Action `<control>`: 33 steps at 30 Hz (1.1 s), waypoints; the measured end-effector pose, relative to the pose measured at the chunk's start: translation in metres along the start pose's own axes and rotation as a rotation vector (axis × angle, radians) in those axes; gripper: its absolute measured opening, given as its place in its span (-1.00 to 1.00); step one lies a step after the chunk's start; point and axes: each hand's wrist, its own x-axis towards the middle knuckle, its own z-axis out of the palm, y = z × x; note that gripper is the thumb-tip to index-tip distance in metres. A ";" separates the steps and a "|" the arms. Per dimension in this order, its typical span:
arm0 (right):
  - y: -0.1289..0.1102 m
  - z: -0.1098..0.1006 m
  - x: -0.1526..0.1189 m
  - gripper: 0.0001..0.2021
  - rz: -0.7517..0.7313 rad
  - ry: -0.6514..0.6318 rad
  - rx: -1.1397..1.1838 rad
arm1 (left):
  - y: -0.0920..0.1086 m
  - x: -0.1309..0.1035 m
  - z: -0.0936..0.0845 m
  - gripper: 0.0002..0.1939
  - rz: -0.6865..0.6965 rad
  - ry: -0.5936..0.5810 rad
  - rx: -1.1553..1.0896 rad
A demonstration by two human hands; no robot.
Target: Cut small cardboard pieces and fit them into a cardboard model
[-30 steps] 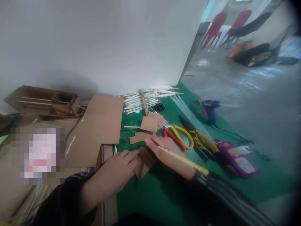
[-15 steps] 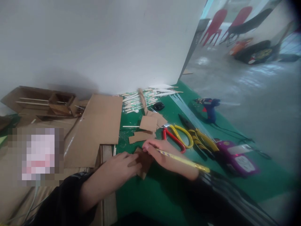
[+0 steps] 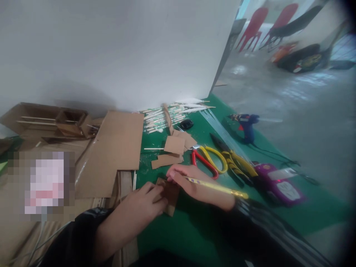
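My right hand (image 3: pixel 189 181) is closed round a slim yellow pen (image 3: pixel 211 185) with purple spots. Its rear end points toward my right sleeve, while its writing tip is hidden by my fingers. Under both hands lies a small brown cardboard piece (image 3: pixel 171 200) on the green tabletop. The curled fingers of my left hand (image 3: pixel 147 200) press on its left side and hold it. Just beyond are cut cardboard scraps (image 3: pixel 174 144) and a pair of scissors (image 3: pixel 213 159) with red and yellow handles.
Pliers (image 3: pixel 233 159), a purple box-shaped device (image 3: pixel 278 181) and a blue glue gun (image 3: pixel 247 126) lie to the right. Bundled sticks (image 3: pixel 158 120) sit against the white wall (image 3: pixel 111 48). Large cardboard sheets (image 3: pixel 119 144) and a cardboard structure (image 3: pixel 41 118) occupy the left.
The small cardboard piece has turned slightly under my left fingers, and its lower corner sits a little lower. My right hand keeps the pen in nearly the same place.
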 end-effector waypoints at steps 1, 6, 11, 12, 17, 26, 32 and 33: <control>0.000 -0.001 0.000 -0.74 -0.023 -0.054 0.026 | 0.000 0.000 0.000 -0.84 0.000 -0.005 -0.001; 0.002 -0.005 -0.002 -0.77 -0.082 -0.170 0.050 | 0.001 0.000 -0.002 -0.80 -0.013 -0.033 -0.004; 0.003 -0.005 -0.002 -0.78 -0.068 -0.178 0.066 | -0.001 0.000 0.003 -0.81 -0.007 -0.038 -0.024; 0.004 -0.005 -0.002 -0.78 -0.063 -0.175 0.072 | -0.001 -0.001 0.005 -0.81 -0.008 -0.036 -0.025; 0.007 -0.005 0.001 -0.80 -0.065 -0.194 0.077 | 0.001 0.000 0.007 -0.84 -0.012 -0.033 -0.024; 0.013 0.003 0.004 -0.70 0.037 -0.160 0.167 | 0.000 -0.002 0.015 -0.69 -0.026 -0.036 -0.016; 0.013 0.000 0.012 -0.64 0.081 -0.185 0.221 | 0.004 -0.001 0.009 -0.73 -0.040 -0.053 -0.018; 0.011 -0.002 0.015 -0.63 0.066 -0.175 0.168 | 0.006 0.000 0.007 -0.71 -0.051 -0.062 -0.016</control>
